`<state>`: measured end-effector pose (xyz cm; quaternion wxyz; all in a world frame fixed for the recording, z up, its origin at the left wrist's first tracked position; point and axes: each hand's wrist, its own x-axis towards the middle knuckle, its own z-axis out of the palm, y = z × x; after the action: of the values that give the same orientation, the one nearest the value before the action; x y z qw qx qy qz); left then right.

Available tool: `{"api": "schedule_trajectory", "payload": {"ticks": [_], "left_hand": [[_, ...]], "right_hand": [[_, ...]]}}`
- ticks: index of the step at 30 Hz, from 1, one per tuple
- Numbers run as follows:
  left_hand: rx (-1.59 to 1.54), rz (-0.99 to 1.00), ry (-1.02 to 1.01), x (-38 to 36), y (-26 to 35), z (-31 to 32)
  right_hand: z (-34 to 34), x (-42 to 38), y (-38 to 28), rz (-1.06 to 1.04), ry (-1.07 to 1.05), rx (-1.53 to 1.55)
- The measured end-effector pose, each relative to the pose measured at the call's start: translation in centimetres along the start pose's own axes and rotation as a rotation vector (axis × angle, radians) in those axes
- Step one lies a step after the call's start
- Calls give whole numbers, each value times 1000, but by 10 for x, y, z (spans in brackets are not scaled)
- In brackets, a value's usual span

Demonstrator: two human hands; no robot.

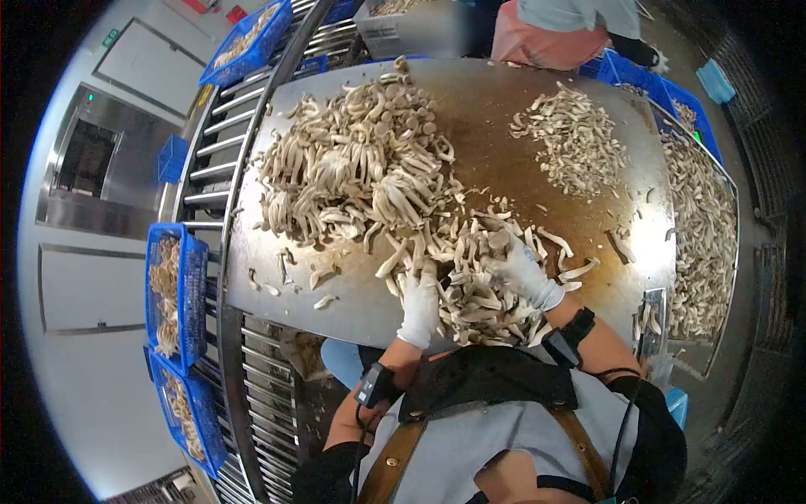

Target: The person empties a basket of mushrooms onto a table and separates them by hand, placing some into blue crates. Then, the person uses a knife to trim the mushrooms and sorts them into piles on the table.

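Both my hands wear white gloves and work in a loose pile of mushrooms [478, 252] at the near edge of the metal table [336, 315]. Fingers of my left hand [419, 301] are bent around pale mushroom stems at the pile's left side. On the right side, my right hand [522, 273] has its fingers curled at a mushroom with a brownish cap. Beyond my left hand lies a large heap of clustered mushrooms [353, 160]. A smaller heap of short pieces [575, 143] is at the far right of the table.
Blue crates of mushrooms [201, 290] stand along the roller conveyor [210, 172] on the left. A large tray of mushrooms [701, 244] borders the table on the right. Another person [550, 34] is at the table's far edge, near blue crates [630, 74].
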<state>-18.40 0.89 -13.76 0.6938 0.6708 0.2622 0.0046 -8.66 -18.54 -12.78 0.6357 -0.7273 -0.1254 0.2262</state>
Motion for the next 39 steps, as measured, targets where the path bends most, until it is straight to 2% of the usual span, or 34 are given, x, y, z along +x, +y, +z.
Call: {"api": "schedule_trajectory", "payload": {"ticks": [2,4,5,6,8,9,11,12,13,14,15,16,17,18,19,20,21,22,23,24,25,26,27,29,31,32,33,35,36,38,39], "left_hand": [[382,73,-184,-1,3,-8],[38,3,-292,-2,17,-3],[-204,-32,-329,2,7,-1],[-445,-68,-365,3,17,-2],[-68,-21,-377,11,53,0],[-53,-50,-346,17,53,1],[-27,-109,-282,28,52,4],[-119,-141,-286,37,46,0],[-211,-172,-291,47,39,-4],[-195,-110,-259,52,33,-10],[-235,-132,-282,55,40,-14],[40,-40,-322,61,30,-21],[318,51,-359,69,21,-30],[416,0,-379,66,49,-37],[442,-68,-211,65,69,-44],[156,-45,-23,73,62,-53],[-133,-18,158,82,56,-63],[-50,15,164,96,61,-74],[33,47,174,110,67,-86],[126,-59,172,129,47,-91],[218,-162,169,145,35,-89],[-26,-184,54,160,28,-83],[-224,-97,-17,167,25,-75],[-219,-39,-52,167,25,-73],[41,79,-73,130,69,-61],[199,189,-55,121,59,-59],[554,445,-48,104,69,-61],[905,902,-182,86,76,-63],[1044,976,-293,80,80,-58],[1097,1088,-306,63,77,-45],[1129,1155,-302,58,76,-40]], "right_hand": [[10,14,26,-9,-13,-242],[12,31,8,-76,-18,-566],[9,39,-7,-56,-22,-399],[8,47,-17,10,-32,-409],[15,55,-28,88,-104,-324],[23,56,-35,107,-162,-227],[27,58,-47,14,-123,-195],[22,56,-53,84,-146,-113],[17,56,-36,1,-91,-172],[7,55,-32,36,-157,-213],[3,57,-41,71,-223,-253],[-2,63,-54,94,-415,-433],[-10,75,-32,0,-661,-503],[-14,89,-31,-109,-759,-682],[-18,110,-33,-224,-851,-866],[-17,136,-42,-314,-796,-753],[0,157,-78,-199,-683,-696],[14,184,-83,-144,-579,-508],[31,213,-66,-331,-397,-593],[46,233,-71,-315,-368,-556],[62,261,-43,-255,-443,-544],[76,276,-8,-254,-467,-702],[81,282,14,-245,-486,-859],[67,275,22,-211,-609,-972],[44,218,-49,-108,-564,-513],[33,189,-86,-69,-542,-288],[18,168,-92,-127,-541,-130],[7,127,-64,68,-526,299],[3,113,-58,114,-504,325],[1,84,-62,205,-455,379],[-1,79,-69,330,-518,350]]}}
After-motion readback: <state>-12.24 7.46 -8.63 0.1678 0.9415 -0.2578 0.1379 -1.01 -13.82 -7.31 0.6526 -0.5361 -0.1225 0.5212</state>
